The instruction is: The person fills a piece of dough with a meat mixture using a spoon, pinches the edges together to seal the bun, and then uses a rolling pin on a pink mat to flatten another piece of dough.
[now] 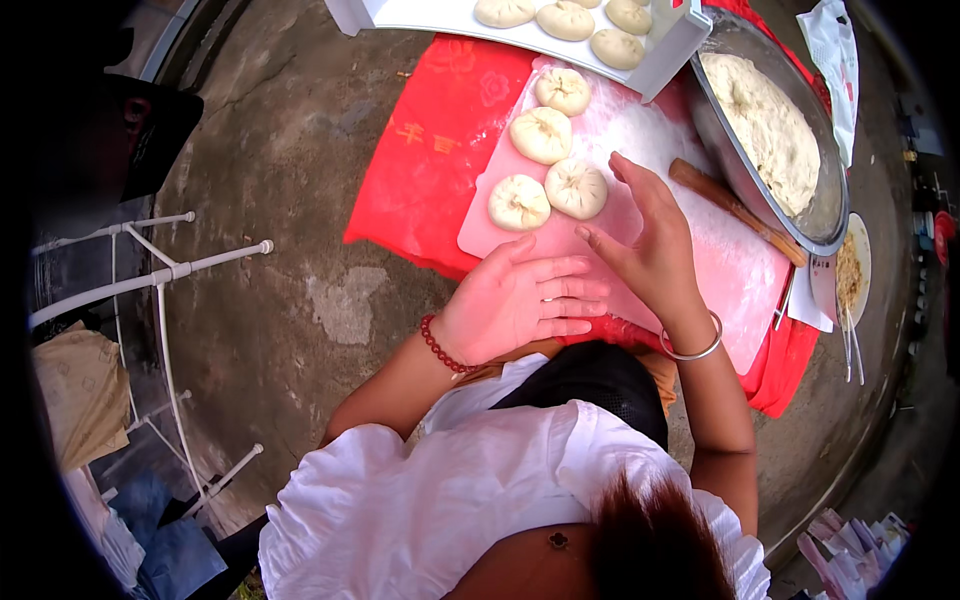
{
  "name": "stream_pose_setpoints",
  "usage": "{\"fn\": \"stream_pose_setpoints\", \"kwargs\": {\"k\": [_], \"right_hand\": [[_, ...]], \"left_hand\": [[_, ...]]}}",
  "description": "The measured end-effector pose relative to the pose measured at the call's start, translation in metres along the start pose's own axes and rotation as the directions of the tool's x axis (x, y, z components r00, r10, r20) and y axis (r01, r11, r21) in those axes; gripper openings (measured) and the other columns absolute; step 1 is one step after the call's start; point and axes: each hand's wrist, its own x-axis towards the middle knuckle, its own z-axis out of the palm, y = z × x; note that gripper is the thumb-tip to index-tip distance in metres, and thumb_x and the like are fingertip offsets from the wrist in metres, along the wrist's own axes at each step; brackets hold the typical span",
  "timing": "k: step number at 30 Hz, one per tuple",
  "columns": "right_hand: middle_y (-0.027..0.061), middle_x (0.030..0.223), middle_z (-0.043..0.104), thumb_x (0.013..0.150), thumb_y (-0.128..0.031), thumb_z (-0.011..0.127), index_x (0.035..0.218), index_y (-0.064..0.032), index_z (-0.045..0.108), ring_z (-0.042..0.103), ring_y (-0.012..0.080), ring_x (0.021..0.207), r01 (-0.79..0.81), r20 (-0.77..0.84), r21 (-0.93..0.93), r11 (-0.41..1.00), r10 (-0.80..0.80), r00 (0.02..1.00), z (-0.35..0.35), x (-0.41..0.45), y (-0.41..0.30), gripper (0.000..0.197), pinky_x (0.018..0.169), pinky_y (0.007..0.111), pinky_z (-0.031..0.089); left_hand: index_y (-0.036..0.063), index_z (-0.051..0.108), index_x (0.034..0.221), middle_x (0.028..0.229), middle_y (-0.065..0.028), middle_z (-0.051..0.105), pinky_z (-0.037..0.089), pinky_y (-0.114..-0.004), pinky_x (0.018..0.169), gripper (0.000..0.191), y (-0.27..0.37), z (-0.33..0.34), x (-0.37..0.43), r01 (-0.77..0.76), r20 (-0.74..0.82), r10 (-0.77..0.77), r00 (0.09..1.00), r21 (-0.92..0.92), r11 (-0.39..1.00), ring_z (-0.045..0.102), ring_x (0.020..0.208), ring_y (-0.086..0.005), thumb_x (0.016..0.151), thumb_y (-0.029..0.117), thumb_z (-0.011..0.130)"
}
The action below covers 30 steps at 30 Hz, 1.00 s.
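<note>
My left hand (517,300) is turned palm up with its fingers spread and holds nothing, just below several pleated dough buns. The nearest of these is a round bun (519,202) near the left edge of the pink floured mat (720,277). Beside it lies another pleated bun (576,188), and two more buns follow farther up. My right hand (646,240) hovers over the mat, thumb and fingers apart, nothing between them. A wooden rolling pin (735,210) lies to its right, against a metal bowl (750,169) with a large mass of dough (761,127).
A white tray (525,39) of more buns stands at the far side. Right of the bowl are a plate of filling (855,262) with chopsticks (850,345) and a white plastic bag (832,67). A red cloth (420,172) lies under the mat. A white rack (161,274) stands at left.
</note>
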Motion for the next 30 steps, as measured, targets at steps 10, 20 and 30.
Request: {"fn": "stream_pose_setpoints", "kwargs": {"k": [10, 20, 30], "right_hand": [[0.0181, 0.098, 0.066, 0.078, -0.006, 0.07, 0.101, 0.0013, 0.066, 0.064, 0.0329, 0.09, -0.308, 0.062, -0.017, 0.951, 0.309, 0.949, -0.065, -0.076, 0.01, 0.025, 0.08, 0.037, 0.052], [0.0149, 0.094, 0.066, 0.08, -0.004, 0.068, 0.102, 0.0019, 0.066, 0.065, 0.0234, 0.082, -0.468, -0.165, 0.001, 0.884, 0.462, 0.872, -0.142, -0.14, 0.021, 0.023, 0.074, 0.032, 0.052], [0.0103, 0.107, 0.065, 0.08, -0.017, 0.074, 0.118, -0.0029, 0.061, 0.063, 0.0214, 0.092, -0.085, -0.145, -0.125, 0.989, 0.066, 0.987, -0.179, 0.047, 0.084, 0.043, 0.079, 0.032, 0.052]], "left_hand": [[-0.0065, 0.043, 0.131, 0.119, -0.023, 0.057, 0.044, -0.043, 0.098, 0.055, -0.004, -0.004, -0.008, -0.124, 0.028, 0.126, 0.992, 0.478, 0.869, 0.058, 0.11, -0.031, 0.1, 0.038, 0.031], [-0.0036, 0.053, 0.121, 0.115, -0.0111, 0.061, 0.047, -0.029, 0.09, 0.032, 0.02, 0.106, 0.078, -0.485, 0.426, 0.383, 0.819, 0.872, 0.067, 0.059, 0.107, -0.0158, 0.091, 0.007, 0.056], [-0.0031, 0.052, 0.122, 0.119, -0.0136, 0.059, 0.048, -0.032, 0.095, 0.035, 0.054, 0.131, 0.204, -0.315, 0.634, 0.61, 0.476, 0.77, -0.554, 0.058, 0.111, -0.0208, 0.088, -0.003, 0.047]]}}
